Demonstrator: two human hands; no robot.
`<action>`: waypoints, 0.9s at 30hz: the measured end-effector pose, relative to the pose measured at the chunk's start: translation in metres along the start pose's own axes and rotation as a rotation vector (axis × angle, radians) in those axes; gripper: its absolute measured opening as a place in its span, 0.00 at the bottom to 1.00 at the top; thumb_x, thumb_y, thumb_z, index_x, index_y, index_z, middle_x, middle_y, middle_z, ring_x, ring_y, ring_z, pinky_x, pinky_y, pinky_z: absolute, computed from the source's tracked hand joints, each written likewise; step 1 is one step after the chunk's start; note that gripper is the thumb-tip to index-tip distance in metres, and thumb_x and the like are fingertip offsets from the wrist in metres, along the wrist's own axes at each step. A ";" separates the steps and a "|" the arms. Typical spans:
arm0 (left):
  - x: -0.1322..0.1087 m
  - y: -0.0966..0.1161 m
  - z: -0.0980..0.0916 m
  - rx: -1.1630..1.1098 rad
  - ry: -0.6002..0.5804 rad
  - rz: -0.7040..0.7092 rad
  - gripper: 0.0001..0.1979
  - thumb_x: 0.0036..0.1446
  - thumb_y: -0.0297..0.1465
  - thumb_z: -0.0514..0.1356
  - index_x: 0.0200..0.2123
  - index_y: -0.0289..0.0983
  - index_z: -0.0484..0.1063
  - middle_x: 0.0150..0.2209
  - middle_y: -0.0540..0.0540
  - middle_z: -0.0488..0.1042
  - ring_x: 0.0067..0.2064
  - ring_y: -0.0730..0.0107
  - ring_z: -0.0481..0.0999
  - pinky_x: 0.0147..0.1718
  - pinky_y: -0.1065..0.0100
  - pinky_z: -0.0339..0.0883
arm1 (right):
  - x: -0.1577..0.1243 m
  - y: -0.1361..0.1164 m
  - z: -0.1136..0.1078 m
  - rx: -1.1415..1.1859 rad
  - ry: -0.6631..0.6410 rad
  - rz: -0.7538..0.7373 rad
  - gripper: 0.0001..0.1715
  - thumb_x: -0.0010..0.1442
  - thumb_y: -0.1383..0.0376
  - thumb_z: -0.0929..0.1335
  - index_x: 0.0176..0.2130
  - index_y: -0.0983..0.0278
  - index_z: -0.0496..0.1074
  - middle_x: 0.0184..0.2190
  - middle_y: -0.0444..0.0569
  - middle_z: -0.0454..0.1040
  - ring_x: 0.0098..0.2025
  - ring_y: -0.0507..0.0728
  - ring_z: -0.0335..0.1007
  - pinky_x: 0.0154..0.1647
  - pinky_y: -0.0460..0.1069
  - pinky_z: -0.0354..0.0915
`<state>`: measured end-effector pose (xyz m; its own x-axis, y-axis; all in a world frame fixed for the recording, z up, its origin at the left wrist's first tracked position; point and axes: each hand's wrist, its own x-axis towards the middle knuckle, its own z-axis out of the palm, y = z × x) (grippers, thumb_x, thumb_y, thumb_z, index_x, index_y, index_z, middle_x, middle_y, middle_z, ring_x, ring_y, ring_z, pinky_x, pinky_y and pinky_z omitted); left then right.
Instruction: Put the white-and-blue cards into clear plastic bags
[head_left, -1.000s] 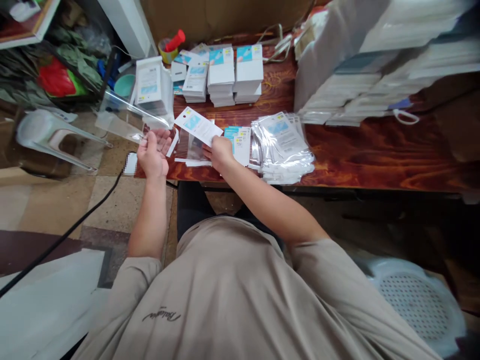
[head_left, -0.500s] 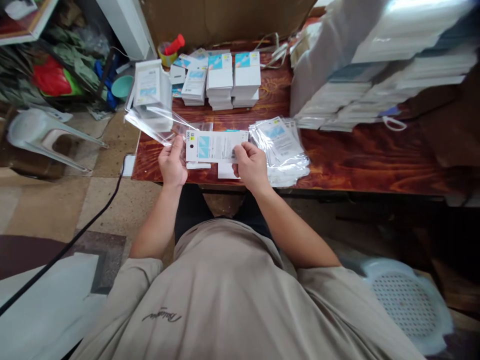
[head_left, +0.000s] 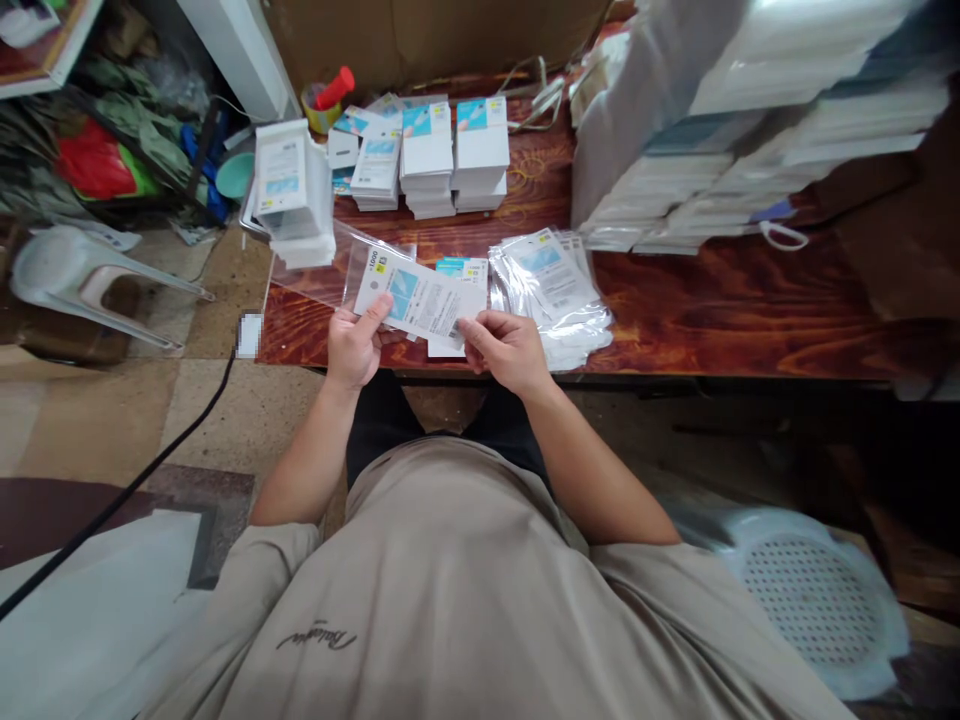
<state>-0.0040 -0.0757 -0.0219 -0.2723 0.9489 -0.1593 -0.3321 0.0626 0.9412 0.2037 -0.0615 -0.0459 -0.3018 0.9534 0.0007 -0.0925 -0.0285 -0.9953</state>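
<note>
A white printed packaging card [head_left: 420, 300] with a blue picture is held tilted between both hands above the table's front edge. My left hand [head_left: 355, 342] grips its left end, thumb on top, fingers underneath. At the lower right end, my right hand [head_left: 508, 348] pinches the card between thumb and fingers. Beneath it lies another card with a blue top [head_left: 466, 268], partly covered. To the right of my right hand sits a pile of cards in clear plastic sleeves [head_left: 551, 290]. Clear plastic film shows behind my left hand.
Stacks of cards [head_left: 427, 165] stand along the back of the red-brown wooden table [head_left: 697, 320]. At the back left is a plastic-wrapped card stack [head_left: 289, 190]. A tall pile of wrapped bundles [head_left: 675, 180] rises at the right. White stools [head_left: 82, 280] flank the workplace.
The card's left end has come under my left thumb, and the card has tilted with its right end lower. My right hand still pinches the right end. The view has shifted slightly.
</note>
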 end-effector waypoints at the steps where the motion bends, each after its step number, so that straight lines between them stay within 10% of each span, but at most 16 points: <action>1: -0.003 -0.002 0.004 -0.003 -0.015 0.003 0.16 0.53 0.41 0.74 0.41 0.40 0.80 0.41 0.44 0.85 0.47 0.53 0.86 0.43 0.56 0.84 | 0.000 -0.002 0.000 -0.005 -0.008 0.005 0.30 0.61 0.42 0.73 0.23 0.62 0.71 0.15 0.41 0.69 0.16 0.48 0.60 0.18 0.45 0.54; 10: -0.015 -0.017 0.022 0.048 -0.247 -0.083 0.21 0.47 0.45 0.77 0.39 0.38 0.82 0.40 0.44 0.85 0.44 0.56 0.86 0.40 0.59 0.81 | 0.011 0.002 0.013 -0.115 0.253 -0.199 0.37 0.40 0.48 0.84 0.44 0.59 0.75 0.40 0.45 0.77 0.38 0.53 0.71 0.32 0.46 0.68; 15: -0.006 -0.014 0.019 0.303 -0.413 -0.209 0.26 0.51 0.53 0.72 0.37 0.35 0.80 0.29 0.43 0.81 0.26 0.65 0.79 0.25 0.65 0.74 | 0.008 -0.003 -0.002 0.040 0.162 -0.060 0.28 0.54 0.42 0.77 0.40 0.61 0.76 0.30 0.43 0.76 0.28 0.52 0.71 0.30 0.48 0.70; 21: 0.036 -0.016 -0.008 0.902 0.252 0.306 0.17 0.52 0.42 0.74 0.36 0.41 0.72 0.40 0.40 0.79 0.52 0.49 0.78 0.60 0.48 0.68 | 0.013 0.008 -0.089 -0.284 0.677 -0.194 0.23 0.61 0.44 0.72 0.40 0.61 0.74 0.32 0.46 0.75 0.30 0.54 0.72 0.35 0.52 0.72; 25: 0.065 -0.018 -0.024 1.144 0.305 0.190 0.26 0.40 0.39 0.78 0.29 0.42 0.63 0.46 0.31 0.77 0.61 0.32 0.70 0.66 0.35 0.55 | 0.010 0.015 -0.102 -0.836 0.825 -0.317 0.26 0.65 0.47 0.69 0.52 0.64 0.74 0.50 0.62 0.77 0.54 0.67 0.73 0.57 0.67 0.68; 27: 0.075 -0.018 -0.028 1.158 0.293 0.110 0.29 0.34 0.38 0.80 0.27 0.43 0.60 0.44 0.33 0.77 0.60 0.31 0.72 0.64 0.35 0.57 | 0.006 0.014 -0.079 -0.976 0.639 -0.405 0.23 0.68 0.51 0.67 0.53 0.64 0.74 0.54 0.62 0.77 0.58 0.68 0.70 0.62 0.67 0.64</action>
<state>-0.0435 -0.0142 -0.0589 -0.4932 0.8697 0.0188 0.6747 0.3688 0.6393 0.2754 -0.0325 -0.0673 0.1267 0.8249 0.5509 0.7579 0.2778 -0.5902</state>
